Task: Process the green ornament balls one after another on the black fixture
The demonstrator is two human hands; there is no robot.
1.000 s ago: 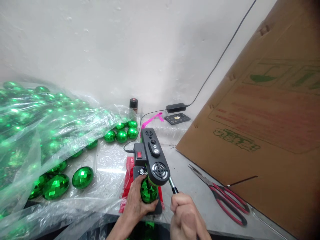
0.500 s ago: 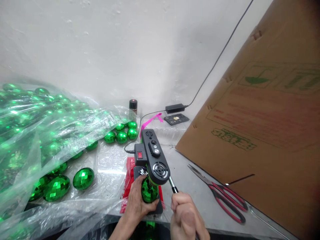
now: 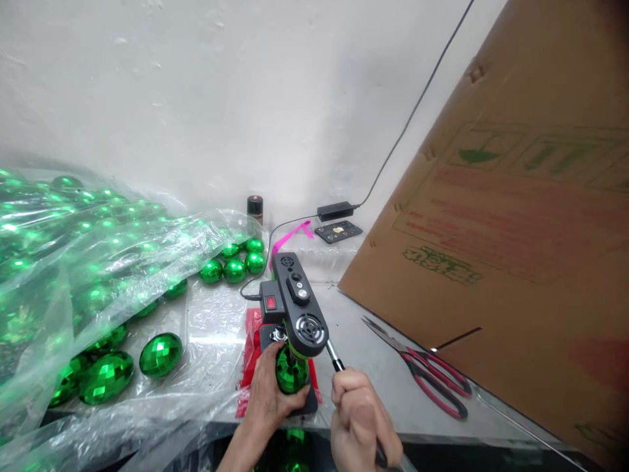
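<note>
My left hand [image 3: 268, 387] is closed around a shiny green faceted ball [image 3: 291, 371], keeping it under the head of a small black bench drill press [image 3: 299, 305]. The ball's top is partly hidden by the machine head. Wrapped in a fist, my right hand [image 3: 361, 416] grips the lever handle [image 3: 335, 357] on the machine's right side. A red switch [image 3: 270, 302] shows on the motor box. Red plastic [image 3: 251, 328] lies beneath the machine's base.
Many green balls [image 3: 161, 354] lie at left, mostly under clear plastic sheeting [image 3: 147, 262]. Red-handled scissors [image 3: 432, 377] rest at right, before a large cardboard box [image 3: 491, 229]. A power adapter [image 3: 337, 210], a dark card [image 3: 339, 231] and a small black can [image 3: 255, 206] stand near the wall.
The view has shifted slightly, so the scene sits a little further left. Both hands keep their holds on the ball and the lever handle.
</note>
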